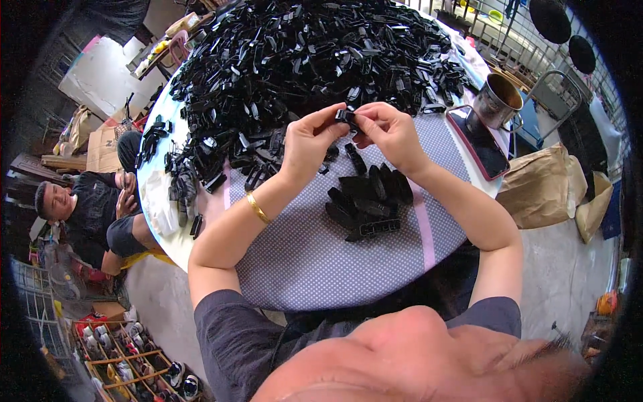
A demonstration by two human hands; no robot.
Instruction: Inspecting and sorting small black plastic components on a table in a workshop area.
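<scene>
A small glossy black plastic piece is pinched between both my hands over the table. My left hand grips its left side between thumb and fingers. On its other side, my right hand closes on it with thumb and forefinger. The fingers cover part of the piece, so its exact kind cannot be made out. Just below my hands lies a loose black piece. Nearer to me is a small heap of similar black pieces. Beyond my hands spreads a large pile of black plastic pieces.
The round table has a dotted grey cloth. At its right stand a metal mug and a phone in a red case. Brown paper bags are beyond. Another person sits at the left, above a shoe rack.
</scene>
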